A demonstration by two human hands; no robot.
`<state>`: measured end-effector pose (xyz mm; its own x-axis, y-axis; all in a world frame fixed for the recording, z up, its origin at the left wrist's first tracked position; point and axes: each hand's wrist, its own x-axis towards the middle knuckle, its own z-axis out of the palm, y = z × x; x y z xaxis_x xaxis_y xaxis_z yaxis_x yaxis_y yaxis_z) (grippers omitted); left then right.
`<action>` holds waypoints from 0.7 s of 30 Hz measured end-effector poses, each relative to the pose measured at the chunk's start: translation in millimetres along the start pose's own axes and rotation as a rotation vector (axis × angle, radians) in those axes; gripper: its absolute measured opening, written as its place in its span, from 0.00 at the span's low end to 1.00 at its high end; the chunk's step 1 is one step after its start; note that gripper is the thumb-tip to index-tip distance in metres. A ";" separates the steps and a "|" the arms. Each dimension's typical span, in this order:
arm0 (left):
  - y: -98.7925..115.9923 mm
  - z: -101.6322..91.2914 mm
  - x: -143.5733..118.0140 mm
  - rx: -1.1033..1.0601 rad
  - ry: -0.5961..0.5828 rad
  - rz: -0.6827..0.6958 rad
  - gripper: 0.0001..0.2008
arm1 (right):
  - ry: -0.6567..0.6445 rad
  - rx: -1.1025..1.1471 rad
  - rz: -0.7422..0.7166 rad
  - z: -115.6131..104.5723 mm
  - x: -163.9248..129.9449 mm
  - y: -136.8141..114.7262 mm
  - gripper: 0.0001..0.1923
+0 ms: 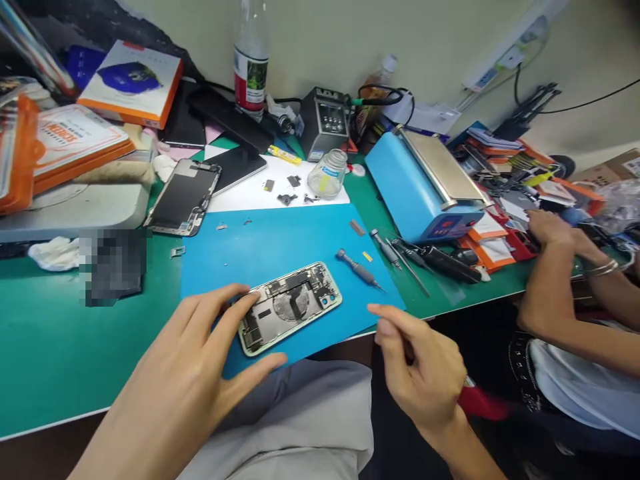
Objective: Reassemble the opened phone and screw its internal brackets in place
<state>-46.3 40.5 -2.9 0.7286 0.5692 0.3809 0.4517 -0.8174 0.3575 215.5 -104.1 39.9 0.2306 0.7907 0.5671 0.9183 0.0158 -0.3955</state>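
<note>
1. One opened phone body (290, 307) lies on one blue mat (280, 240), near the mat's front edge; one detached screen (184, 197) lies left of the mat; two screwdrivers (357, 268) lie at the mat's right side.
2. The left hand (185, 380) has its grip released, fingers spread, fingertips touching the left end of the phone body; the right hand (425, 373) is loosely curled and holds nothing, just past the bench edge.
3. The green bench (60, 347) stands against a pale wall; one blue machine (425, 187), one glass jar (327, 175) and one bottle (251, 57) stand behind the mat.
4. Open room is at the front left of the bench; a co-worker's arms (565, 267) occupy the right edge.
</note>
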 end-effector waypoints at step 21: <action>51.4 24.3 22.8 0.481 -0.028 -0.362 0.43 | -0.161 -0.209 0.157 -2.8 28.1 64.0 0.17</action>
<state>6.0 9.3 3.3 0.4950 0.8218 0.2822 0.8512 -0.5238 0.0322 281.6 -82.6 32.5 0.3361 0.8606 0.3828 0.9257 -0.2268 -0.3028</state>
